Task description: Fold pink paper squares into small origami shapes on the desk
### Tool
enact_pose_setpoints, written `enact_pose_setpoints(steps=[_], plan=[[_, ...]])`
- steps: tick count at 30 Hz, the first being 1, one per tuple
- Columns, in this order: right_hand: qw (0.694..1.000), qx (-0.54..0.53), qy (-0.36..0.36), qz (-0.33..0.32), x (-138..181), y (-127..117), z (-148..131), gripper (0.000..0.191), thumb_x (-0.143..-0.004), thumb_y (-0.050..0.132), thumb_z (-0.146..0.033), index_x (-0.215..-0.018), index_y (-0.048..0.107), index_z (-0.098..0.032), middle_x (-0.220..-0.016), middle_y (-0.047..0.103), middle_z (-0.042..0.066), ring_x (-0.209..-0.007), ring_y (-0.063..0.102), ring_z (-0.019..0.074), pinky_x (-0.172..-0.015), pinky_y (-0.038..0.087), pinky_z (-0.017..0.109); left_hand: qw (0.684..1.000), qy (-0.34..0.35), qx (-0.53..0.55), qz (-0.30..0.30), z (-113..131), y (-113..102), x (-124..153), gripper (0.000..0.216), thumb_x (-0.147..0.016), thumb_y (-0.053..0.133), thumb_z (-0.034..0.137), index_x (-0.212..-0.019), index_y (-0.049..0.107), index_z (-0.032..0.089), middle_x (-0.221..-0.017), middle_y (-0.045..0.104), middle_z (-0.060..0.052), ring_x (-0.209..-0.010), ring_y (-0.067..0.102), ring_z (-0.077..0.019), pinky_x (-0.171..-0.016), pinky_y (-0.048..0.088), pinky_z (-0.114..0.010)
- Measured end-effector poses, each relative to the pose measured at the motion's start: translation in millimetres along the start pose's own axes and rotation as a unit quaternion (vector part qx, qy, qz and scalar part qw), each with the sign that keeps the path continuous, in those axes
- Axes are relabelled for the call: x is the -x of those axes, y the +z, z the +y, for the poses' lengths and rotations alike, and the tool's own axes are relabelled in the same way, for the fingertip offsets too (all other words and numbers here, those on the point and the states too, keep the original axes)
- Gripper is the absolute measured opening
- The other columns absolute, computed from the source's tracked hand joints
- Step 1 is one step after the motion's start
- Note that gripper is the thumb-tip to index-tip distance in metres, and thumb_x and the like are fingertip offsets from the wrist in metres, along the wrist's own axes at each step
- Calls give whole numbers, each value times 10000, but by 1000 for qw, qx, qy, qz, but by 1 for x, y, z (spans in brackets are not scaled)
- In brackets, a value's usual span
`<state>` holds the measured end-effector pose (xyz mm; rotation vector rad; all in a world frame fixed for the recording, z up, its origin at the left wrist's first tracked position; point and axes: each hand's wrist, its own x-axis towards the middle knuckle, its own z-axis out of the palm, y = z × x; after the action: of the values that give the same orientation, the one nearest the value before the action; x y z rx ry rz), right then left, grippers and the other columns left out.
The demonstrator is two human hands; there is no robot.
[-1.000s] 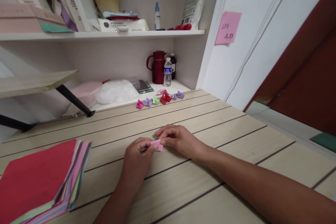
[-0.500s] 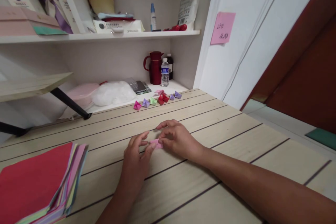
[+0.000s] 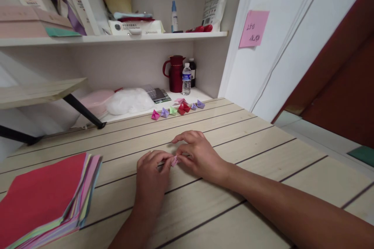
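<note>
A small folded pink paper piece [image 3: 174, 160] sits between both hands, low over the wooden table [image 3: 263, 151]. My left hand [image 3: 152, 175] pinches its left side with closed fingers. My right hand [image 3: 198, 155] pinches its right side, the upper fingers curled over it. Most of the paper is hidden by the fingertips. A stack of coloured paper sheets [image 3: 43, 198] with a red sheet on top lies at the table's left front.
Several small folded paper shapes [image 3: 178, 109] line the table's far edge. Behind them a low shelf holds a red jug [image 3: 175, 73], a water bottle [image 3: 186, 79] and a white bag [image 3: 128, 101]. A pink note [image 3: 253, 29] sticks to the white panel on the right.
The pink paper has been pressed smaller between the fingertips, and the left hand's fingers have closed more tightly on it. Both hands stay in the same spot.
</note>
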<state>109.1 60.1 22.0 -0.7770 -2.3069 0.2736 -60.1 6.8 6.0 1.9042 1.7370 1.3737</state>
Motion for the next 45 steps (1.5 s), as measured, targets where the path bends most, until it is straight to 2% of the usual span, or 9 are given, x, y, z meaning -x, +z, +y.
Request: enact_pose_setpoints(steps=[7,10,12,16,20,25,36,41,45], plan=[[1000,-4,2,-11,0,-1,-1,143,-828,685,-130,-756,735,-244,-1159,691,34,-1097,573,260,-960,375,456,998,-19,53,12,-1,0,1,171,-800,586,263,-669,695,256,-746,734,16,-735,684,-167,-718,529,-294],[1000,-10,3,-16,-1,-2,0,156,-838,678,-118,-778,740,-248,-1130,708,33,-1087,580,257,-953,377,452,998,-28,57,24,-3,2,1,159,-801,583,269,-679,682,247,-812,738,-2,-819,693,-186,-777,536,-315],[1000,-16,15,-14,-2,-2,1,143,-844,678,-122,-783,734,-239,-1104,720,36,-1069,591,252,-946,381,448,997,-30,56,44,-4,5,0,88,-786,614,290,-792,686,238,-973,730,-34,-945,679,-214,-871,520,-367],[999,-23,42,-9,-2,-4,2,159,-849,664,-108,-749,712,-222,-1067,729,41,-1035,605,240,-940,388,444,999,-5,8,49,-3,11,3,294,-770,670,275,-1062,641,249,-1102,701,-58,-1002,659,-235,-924,471,-438],[999,-29,44,-5,-2,-4,1,147,-834,688,-121,-724,697,-219,-1051,732,41,-1024,608,237,-930,398,434,989,103,-97,38,0,12,6,131,-835,591,186,-900,658,277,-983,743,1,-1000,667,-209,-1021,351,-466],[998,-45,53,-1,-2,-4,-3,131,-800,727,-135,-709,683,-219,-1028,743,28,-1014,612,238,-930,403,431,976,146,-153,55,2,12,8,122,-831,587,155,-868,625,265,-915,747,39,-900,690,-180,-1046,294,-456],[997,-57,58,3,-1,-2,-3,121,-784,735,-138,-712,683,-221,-1026,748,21,-1018,621,233,-941,401,425,964,155,-212,44,5,12,10,107,-846,572,149,-857,608,249,-849,731,40,-818,675,-180,-1058,282,-460],[999,-28,23,4,1,2,-3,120,-772,730,-140,-698,680,-219,-1021,750,12,-1016,618,229,-940,392,415,960,134,-230,86,0,12,8,123,-821,556,124,-808,593,241,-759,707,37,-752,669,-191,-1030,313,-465],[999,-19,24,15,0,1,-2,90,-782,734,-151,-735,691,-213,-1019,751,13,-1017,615,226,-935,386,411,960,147,-213,111,-1,13,7,91,-823,591,169,-874,613,241,-887,741,6,-862,687,-206,-1031,321,-459]])
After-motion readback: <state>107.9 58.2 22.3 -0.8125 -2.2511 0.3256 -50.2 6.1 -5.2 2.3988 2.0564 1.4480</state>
